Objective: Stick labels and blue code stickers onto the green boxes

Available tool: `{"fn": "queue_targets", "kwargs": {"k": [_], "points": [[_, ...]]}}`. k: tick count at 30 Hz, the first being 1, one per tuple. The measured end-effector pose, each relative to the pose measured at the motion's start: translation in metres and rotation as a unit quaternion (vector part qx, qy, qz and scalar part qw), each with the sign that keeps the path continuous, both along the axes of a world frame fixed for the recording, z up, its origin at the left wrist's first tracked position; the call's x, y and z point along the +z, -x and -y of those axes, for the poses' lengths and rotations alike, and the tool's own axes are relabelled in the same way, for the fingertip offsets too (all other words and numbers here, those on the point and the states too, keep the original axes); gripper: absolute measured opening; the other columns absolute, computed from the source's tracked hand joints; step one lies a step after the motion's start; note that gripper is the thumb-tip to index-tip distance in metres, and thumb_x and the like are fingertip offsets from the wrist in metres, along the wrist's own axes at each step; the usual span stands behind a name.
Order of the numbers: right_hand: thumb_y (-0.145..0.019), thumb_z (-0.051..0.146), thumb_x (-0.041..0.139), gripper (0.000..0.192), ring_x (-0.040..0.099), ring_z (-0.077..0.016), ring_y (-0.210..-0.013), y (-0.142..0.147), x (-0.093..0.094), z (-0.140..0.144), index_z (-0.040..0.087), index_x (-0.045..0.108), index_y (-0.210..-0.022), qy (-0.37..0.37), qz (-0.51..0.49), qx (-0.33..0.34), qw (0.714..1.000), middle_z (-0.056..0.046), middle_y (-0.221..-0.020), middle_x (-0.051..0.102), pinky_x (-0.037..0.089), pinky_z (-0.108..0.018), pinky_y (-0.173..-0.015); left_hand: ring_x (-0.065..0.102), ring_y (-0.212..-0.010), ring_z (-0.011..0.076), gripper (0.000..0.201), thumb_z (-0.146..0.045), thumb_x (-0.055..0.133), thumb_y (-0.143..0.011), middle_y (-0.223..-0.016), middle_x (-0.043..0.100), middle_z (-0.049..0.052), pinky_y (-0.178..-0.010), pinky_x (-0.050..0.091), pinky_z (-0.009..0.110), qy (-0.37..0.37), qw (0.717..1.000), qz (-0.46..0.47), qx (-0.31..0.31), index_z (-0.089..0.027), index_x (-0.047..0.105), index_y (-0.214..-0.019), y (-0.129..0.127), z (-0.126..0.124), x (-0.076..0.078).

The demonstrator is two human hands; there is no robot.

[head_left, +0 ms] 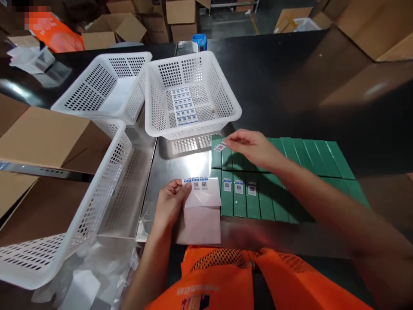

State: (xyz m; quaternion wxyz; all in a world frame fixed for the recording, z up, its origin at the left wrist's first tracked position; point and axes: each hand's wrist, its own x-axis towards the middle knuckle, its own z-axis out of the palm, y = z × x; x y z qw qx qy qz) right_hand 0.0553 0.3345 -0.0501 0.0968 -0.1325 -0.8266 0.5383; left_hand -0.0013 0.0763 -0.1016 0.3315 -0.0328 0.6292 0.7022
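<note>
My left hand [171, 199] pinches the upper left edge of a white sticker sheet [202, 224], which hangs over the near table edge. A few QR-code labels remain along the sheet's top. Between the fingertips of my right hand [250, 145] is a single QR-code sticker [220, 147], tilted just above the back row of boxes. Two rows of narrow green boxes [292, 202] stand side by side under my right forearm. Three boxes at the left of the front row carry stickers [238, 187]. My forearm and its shadow hide some of the boxes.
A white basket [193, 132] behind my hands contains a sheet of labels [183, 106]. Another white basket [93, 110] is to its left, and a nearer basket [74, 215] holds cardboard. A blue tape roll [199, 42] sits at the far edge. Someone in orange [60, 32] is at the back left.
</note>
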Motion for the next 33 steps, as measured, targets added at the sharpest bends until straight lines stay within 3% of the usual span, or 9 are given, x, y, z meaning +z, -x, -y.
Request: {"fn": "queue_targets", "kwargs": {"k": [4,11,14,17,22,26,27,29,33], "points": [[-0.087,0.038,0.065,0.027,0.050,-0.0135,-0.060,0.050,-0.016,-0.029,0.018,0.065,-0.069,-0.039,0.173,0.033,0.984,-0.001,-0.062,0.056,0.038,-0.029,-0.057,0.049,-0.042,0.0079,0.044,-0.044,0.091,-0.059,-0.053,0.062,-0.001,-0.044,0.036,0.018,-0.003,0.999,0.046,-0.029,-0.013,0.063,-0.075,-0.003,0.009,-0.010],[-0.085,0.043,0.064,0.037,0.039,-0.0108,-0.052,0.070,-0.033,-0.032,0.019,0.057,-0.058,-0.128,0.216,0.061,0.966,0.003,-0.053,0.045,0.031,-0.029,-0.054,0.054,-0.045,0.0098,0.044,-0.043,0.092,-0.058,-0.057,0.067,0.001,-0.046,0.038,0.018,-0.005,0.996,0.086,-0.027,-0.013,0.065,-0.076,-0.005,0.017,-0.015],[-0.086,0.041,0.063,0.038,0.040,-0.0114,-0.053,0.069,-0.031,-0.028,0.019,0.056,-0.056,-0.160,0.216,0.044,0.962,0.002,-0.054,0.046,0.031,-0.030,-0.055,0.055,-0.046,0.0097,0.044,-0.043,0.092,-0.059,-0.059,0.068,0.002,-0.047,0.040,0.018,-0.004,0.996,0.082,-0.034,-0.013,0.065,-0.076,-0.003,0.018,-0.016],[-0.087,0.037,0.063,0.031,0.051,-0.0149,-0.061,0.066,-0.031,-0.023,0.018,0.062,-0.062,-0.195,0.210,0.028,0.958,-0.001,-0.060,0.056,0.036,-0.031,-0.060,0.057,-0.048,0.0107,0.043,-0.044,0.090,-0.061,-0.061,0.069,0.003,-0.050,0.042,0.019,-0.005,0.996,0.076,-0.045,-0.013,0.065,-0.078,-0.004,0.019,-0.016],[-0.084,0.023,0.066,0.008,0.061,-0.0206,-0.081,0.053,-0.044,-0.009,0.018,0.071,-0.087,-0.266,0.091,-0.016,0.960,-0.008,-0.096,0.065,0.048,-0.036,-0.078,0.049,-0.043,0.0083,0.041,-0.046,0.088,-0.066,-0.055,0.064,0.000,-0.045,0.034,0.018,0.001,0.997,0.055,-0.054,-0.014,0.065,-0.078,-0.010,0.018,-0.010],[-0.076,0.018,0.073,0.059,0.060,-0.0223,-0.085,0.040,-0.045,0.003,0.020,0.054,-0.132,-0.286,0.010,-0.083,0.955,-0.014,-0.125,0.051,0.052,-0.042,-0.081,0.053,-0.047,0.0100,0.039,-0.047,0.086,-0.069,-0.059,0.065,0.000,-0.048,0.038,0.019,0.004,0.999,0.016,-0.046,-0.015,0.065,-0.079,-0.019,0.016,0.001],[-0.075,0.019,0.075,0.062,0.059,-0.0214,-0.083,0.035,-0.042,0.007,0.021,0.053,-0.133,-0.276,0.000,-0.083,0.957,-0.013,-0.123,0.052,0.052,-0.042,-0.080,0.054,-0.048,0.0106,0.038,-0.047,0.084,-0.070,-0.059,0.064,0.000,-0.048,0.039,0.019,0.008,0.999,-0.001,-0.043,-0.015,0.066,-0.079,-0.021,0.016,0.004],[-0.079,0.026,0.076,0.046,0.057,-0.0181,-0.075,0.023,-0.033,0.016,0.021,0.061,-0.122,-0.243,-0.019,-0.059,0.968,-0.008,-0.109,0.059,0.052,-0.039,-0.078,0.054,-0.050,0.0107,0.034,-0.046,0.081,-0.075,-0.058,0.062,-0.002,-0.049,0.040,0.019,0.020,0.998,-0.039,-0.034,-0.016,0.066,-0.080,-0.025,0.016,0.008],[-0.087,0.038,0.069,0.024,0.058,-0.0148,-0.070,-0.011,-0.013,0.040,0.021,0.071,-0.104,-0.158,-0.017,0.065,0.985,-0.004,-0.091,0.066,0.048,-0.031,-0.066,0.054,-0.051,0.0100,0.030,-0.044,0.078,-0.079,-0.058,0.062,-0.002,-0.050,0.039,0.018,0.038,0.995,-0.088,-0.022,-0.016,0.067,-0.079,-0.029,0.016,0.012]]}}
